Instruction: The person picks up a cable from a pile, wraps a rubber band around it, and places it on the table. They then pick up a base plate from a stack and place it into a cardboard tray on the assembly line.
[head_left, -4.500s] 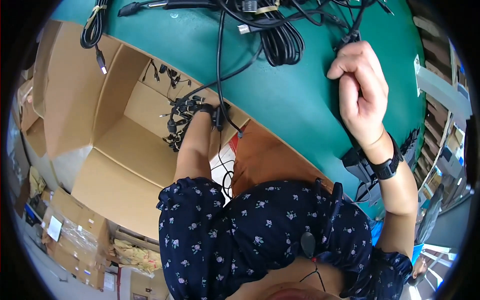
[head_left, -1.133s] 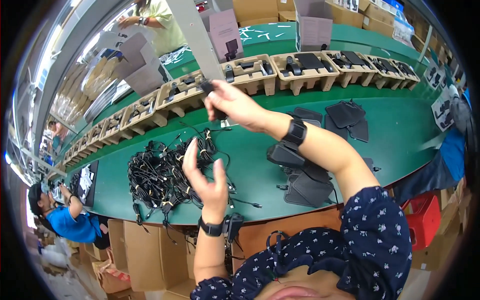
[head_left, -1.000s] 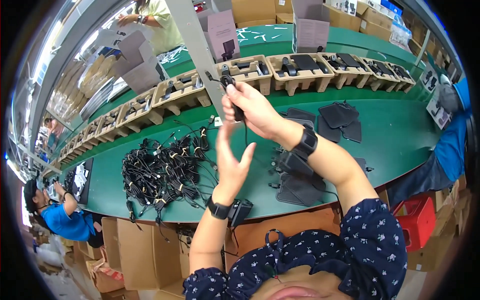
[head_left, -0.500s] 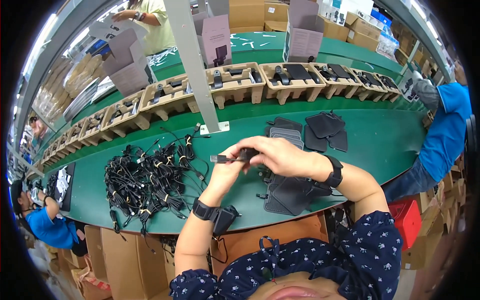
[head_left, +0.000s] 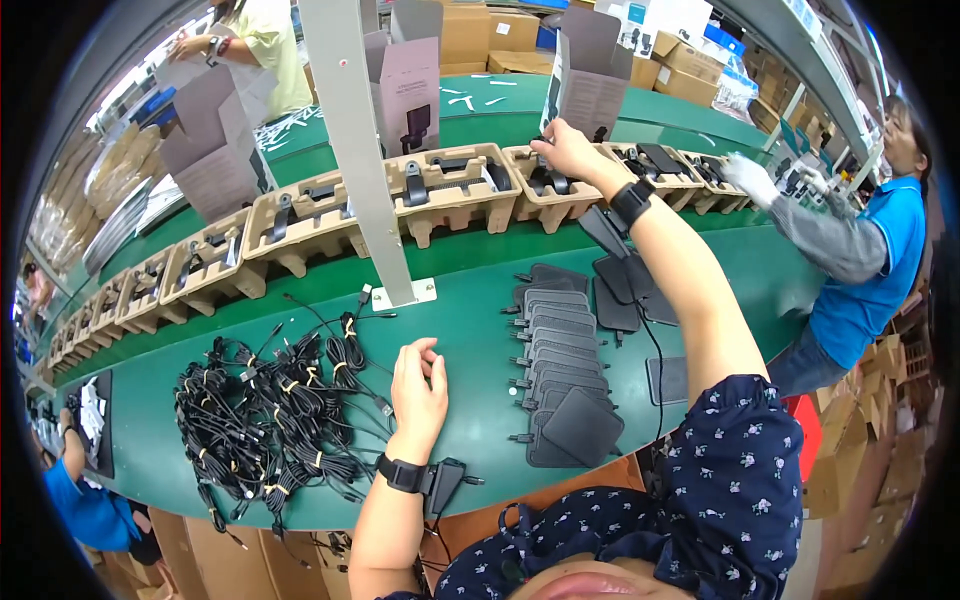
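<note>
My right hand (head_left: 562,150) reaches far forward to a brown pulp tray (head_left: 530,205) on the green belt. Its fingers curl down onto a small black part (head_left: 548,182) in that tray's compartment. My left hand (head_left: 418,385) hovers over the green table (head_left: 470,300) with fingers loosely apart, holding nothing. It is just right of a heap of black coiled cables (head_left: 280,410) with yellow ties. To its right lies a fanned stack of dark grey flat pads (head_left: 560,360). Both wrists wear black bands.
A row of pulp trays (head_left: 290,225) with black parts runs along the belt. A grey metal post (head_left: 350,150) stands mid-table. Open grey boxes (head_left: 410,85) stand behind. A person in blue (head_left: 860,260) with a white glove works at right; another person (head_left: 255,45) stands far left.
Both hands were together at mid-table holding a small black part. My right hand has since stretched out to the tray, and my left hand has dropped toward the table near the cables.
</note>
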